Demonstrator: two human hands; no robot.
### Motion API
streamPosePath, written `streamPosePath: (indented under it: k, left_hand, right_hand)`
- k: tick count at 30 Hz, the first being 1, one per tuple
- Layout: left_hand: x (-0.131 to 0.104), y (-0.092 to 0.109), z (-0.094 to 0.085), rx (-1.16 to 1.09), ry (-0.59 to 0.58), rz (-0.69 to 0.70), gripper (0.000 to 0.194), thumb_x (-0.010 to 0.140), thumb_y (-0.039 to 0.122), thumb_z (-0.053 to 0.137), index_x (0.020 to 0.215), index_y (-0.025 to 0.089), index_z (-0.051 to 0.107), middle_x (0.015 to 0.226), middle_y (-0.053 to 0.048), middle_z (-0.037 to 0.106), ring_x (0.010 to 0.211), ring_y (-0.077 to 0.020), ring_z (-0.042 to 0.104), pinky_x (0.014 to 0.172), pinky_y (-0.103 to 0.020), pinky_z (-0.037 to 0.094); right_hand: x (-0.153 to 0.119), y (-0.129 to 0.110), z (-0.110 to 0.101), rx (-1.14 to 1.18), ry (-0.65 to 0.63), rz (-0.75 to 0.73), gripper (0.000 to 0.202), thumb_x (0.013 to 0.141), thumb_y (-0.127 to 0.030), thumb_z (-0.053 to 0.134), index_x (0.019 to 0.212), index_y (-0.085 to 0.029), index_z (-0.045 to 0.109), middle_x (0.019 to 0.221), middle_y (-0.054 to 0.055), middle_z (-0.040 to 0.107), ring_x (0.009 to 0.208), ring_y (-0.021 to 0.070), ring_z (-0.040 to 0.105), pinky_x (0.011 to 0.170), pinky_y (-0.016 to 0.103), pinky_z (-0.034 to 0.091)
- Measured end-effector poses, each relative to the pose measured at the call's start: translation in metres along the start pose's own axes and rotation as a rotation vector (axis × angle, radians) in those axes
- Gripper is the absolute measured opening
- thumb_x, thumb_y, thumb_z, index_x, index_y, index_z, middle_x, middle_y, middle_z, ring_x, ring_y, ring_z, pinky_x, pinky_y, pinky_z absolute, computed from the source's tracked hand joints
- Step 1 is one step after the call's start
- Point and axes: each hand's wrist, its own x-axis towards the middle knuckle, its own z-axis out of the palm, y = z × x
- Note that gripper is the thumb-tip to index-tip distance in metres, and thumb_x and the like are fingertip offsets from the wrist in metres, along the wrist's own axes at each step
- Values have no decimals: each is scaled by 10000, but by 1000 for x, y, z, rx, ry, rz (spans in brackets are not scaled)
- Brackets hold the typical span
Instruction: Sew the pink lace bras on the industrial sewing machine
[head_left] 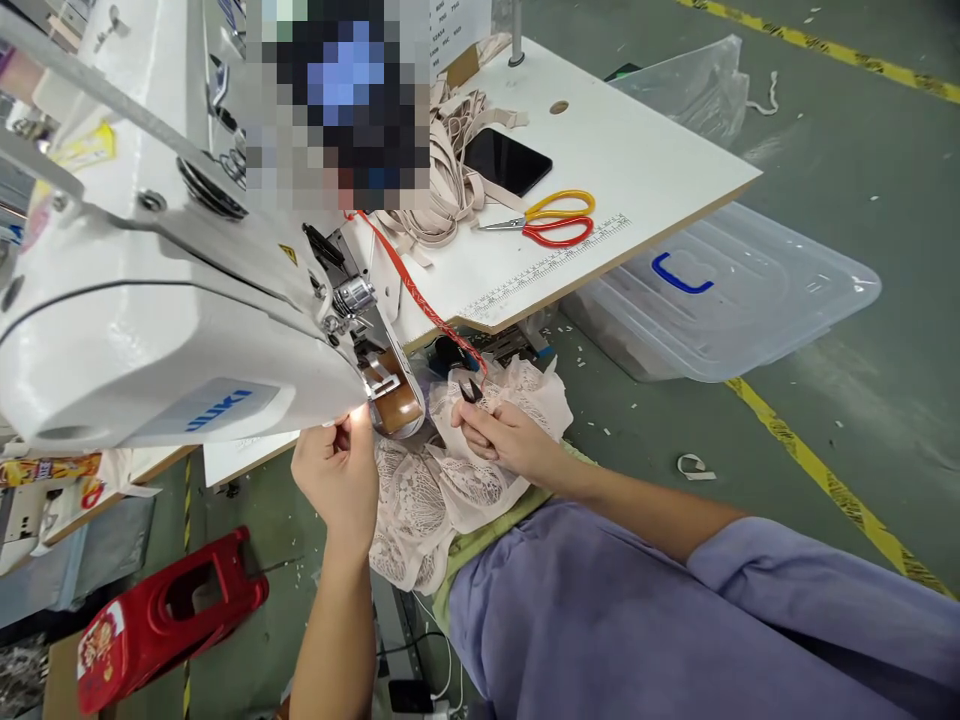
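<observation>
My left hand (335, 470) is raised to the needle end of the white sewing machine (172, 350), thumb and fingers pinched together. Whatever is between those fingertips is too small to make out. My right hand (506, 437) is closed around thread snips (471, 391), their dark blades poking out past the fingers. A red cord (420, 298) runs from near the machine down to the snips. Beneath both hands, pale pink lace fabric (420, 500) lies bunched over my lap, partly covered by the right hand.
On the white table (630, 150) lie scissors (559, 218) with yellow and red handles, a black phone (508, 161) and a heap of beige straps (442, 190). A lidded clear plastic box (750, 290) stands on the floor to the right, a red stool (172, 620) at lower left.
</observation>
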Motion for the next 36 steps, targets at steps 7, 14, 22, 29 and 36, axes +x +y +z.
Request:
streamPosePath:
  k: [7,14,22,29,36]
  left_hand:
    - [-2,5,0,-142,-33,-139,309,846,389,696,634,184,604,603,48,416,622,-114,410,613,-261,369]
    - [0,8,4,-132,-15,-165,351,843,397,685,604,187,536,612,50,387,621,-111,385,620,-264,357]
    - [1,6,8,19,13,-52,416,864,429,657,554,188,522,549,43,425,575,-117,414,602,-274,338]
    - [4,-7,12,128,68,128,424,909,450,636,576,191,596,510,26,484,554,-128,466,594,-266,367]
    - [-16,-21,5,207,91,558,140,898,263,681,1016,203,729,925,-84,772,654,-142,652,576,-241,417]
  right_hand:
    - [4,1,-1,-86,12,-11,504,934,-655,516,913,-156,587,701,-36,456,569,83,392,559,257,315]
    - [6,-7,1,-238,6,-86,368,970,-541,530,864,-189,553,627,-64,338,527,86,274,520,255,233]
    - [59,-32,33,-739,94,-715,247,956,-330,589,1143,-205,691,1030,48,695,937,169,624,876,298,464]
    - [85,-31,29,-980,0,-882,277,1021,-364,483,1031,-202,707,912,79,711,837,181,618,791,307,455]
    - [54,-41,22,-955,-87,-680,205,900,-300,550,733,-187,587,702,23,573,668,150,498,639,286,363]
